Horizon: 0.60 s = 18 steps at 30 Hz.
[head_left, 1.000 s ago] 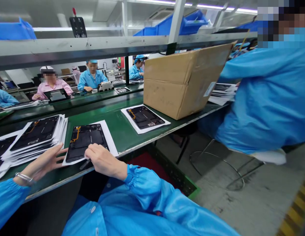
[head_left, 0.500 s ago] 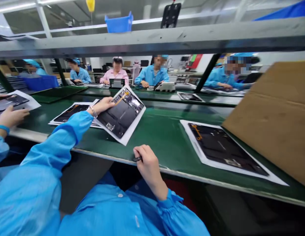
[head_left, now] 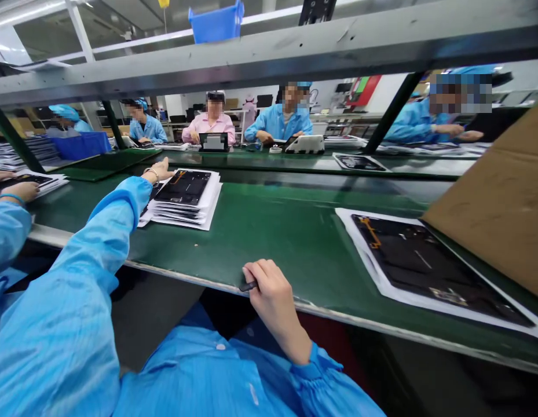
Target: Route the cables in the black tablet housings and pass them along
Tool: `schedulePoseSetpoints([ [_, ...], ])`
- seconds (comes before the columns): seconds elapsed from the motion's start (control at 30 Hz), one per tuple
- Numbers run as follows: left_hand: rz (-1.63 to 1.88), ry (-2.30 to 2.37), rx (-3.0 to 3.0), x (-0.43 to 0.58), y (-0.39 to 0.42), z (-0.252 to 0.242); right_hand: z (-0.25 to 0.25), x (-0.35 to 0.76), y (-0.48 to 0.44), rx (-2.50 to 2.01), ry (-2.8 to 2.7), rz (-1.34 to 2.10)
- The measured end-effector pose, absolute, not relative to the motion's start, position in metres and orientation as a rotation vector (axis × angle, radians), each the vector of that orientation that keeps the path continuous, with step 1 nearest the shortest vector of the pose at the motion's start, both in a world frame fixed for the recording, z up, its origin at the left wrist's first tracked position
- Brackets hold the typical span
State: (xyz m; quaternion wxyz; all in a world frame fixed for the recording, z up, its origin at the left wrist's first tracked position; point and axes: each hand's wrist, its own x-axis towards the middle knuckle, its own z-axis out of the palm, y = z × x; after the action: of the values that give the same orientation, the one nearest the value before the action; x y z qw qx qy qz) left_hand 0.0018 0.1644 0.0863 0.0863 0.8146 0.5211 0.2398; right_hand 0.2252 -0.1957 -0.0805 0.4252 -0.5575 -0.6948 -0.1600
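My left hand (head_left: 159,171) reaches out over the green conveyor belt (head_left: 269,231) and rests at the far left edge of a stack of white sheets carrying dark tablet back panels (head_left: 186,194); its fingers look spread. My right hand (head_left: 269,289) lies at the belt's near edge, fingers curled round a small dark tool (head_left: 248,286). Another dark panel on a white sheet (head_left: 429,266) lies on the belt to the right, apart from both hands.
A cardboard box (head_left: 503,202) stands at the right over the belt. A neighbour's hand (head_left: 21,191) rests on panels at the far left. Several workers sit across a second belt (head_left: 295,159). A metal shelf (head_left: 269,55) with a blue bin (head_left: 216,23) runs overhead.
My left hand carried the panel on its sheet leftward and laid it on top of the stack. My right hand stayed at the belt edge with the tool. My view turned left.
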Motion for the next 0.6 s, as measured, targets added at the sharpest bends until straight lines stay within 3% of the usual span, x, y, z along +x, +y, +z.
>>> schedulePoseSetpoints([
  [0.3,0.439,1.574,2.637,0.027,0.159,0.058,-0.077,0.224,-0.196,-1.461,-1.775,-0.3],
  [0.6,0.539,1.691,2.372,0.037,0.155,0.068,-0.083,0.23,-0.188,-1.419,-1.84,-0.308],
])
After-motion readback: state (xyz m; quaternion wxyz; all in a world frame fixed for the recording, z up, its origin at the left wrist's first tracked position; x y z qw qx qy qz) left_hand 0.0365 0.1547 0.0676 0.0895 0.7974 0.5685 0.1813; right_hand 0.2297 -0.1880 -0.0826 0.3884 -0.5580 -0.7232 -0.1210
